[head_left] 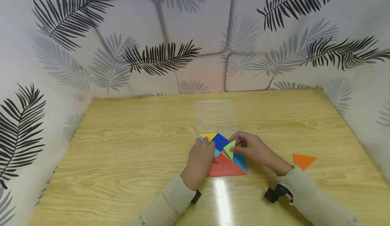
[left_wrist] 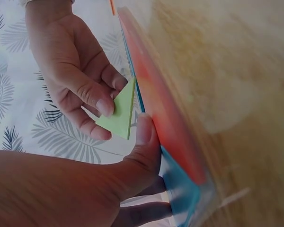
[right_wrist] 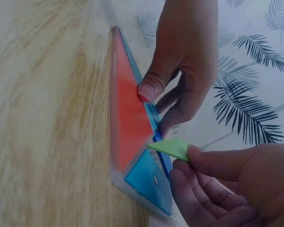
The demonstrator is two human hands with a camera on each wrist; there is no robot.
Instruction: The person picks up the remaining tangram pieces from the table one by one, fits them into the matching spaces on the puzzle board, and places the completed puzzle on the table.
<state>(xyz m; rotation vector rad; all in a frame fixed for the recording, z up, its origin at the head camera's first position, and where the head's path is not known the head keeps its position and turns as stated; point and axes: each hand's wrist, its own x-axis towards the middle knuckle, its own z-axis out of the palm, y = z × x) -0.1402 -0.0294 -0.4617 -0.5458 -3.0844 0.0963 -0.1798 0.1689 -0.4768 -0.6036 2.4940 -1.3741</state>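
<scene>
Left sleeve (head_left: 158, 209): small dark characters near the cuff, possibly "A O", too small to read for certain.
Elsewhere: no legible text.

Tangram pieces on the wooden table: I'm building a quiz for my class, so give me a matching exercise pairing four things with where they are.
1 light green triangle
2 orange triangle
3 clear plastic lid
4 large red triangle

a lying alone at the table's right
b pinched in the right hand
c flat in the tray, near edge
d behind the tray

Pairs: 1-b, 2-a, 3-d, 4-c
</scene>
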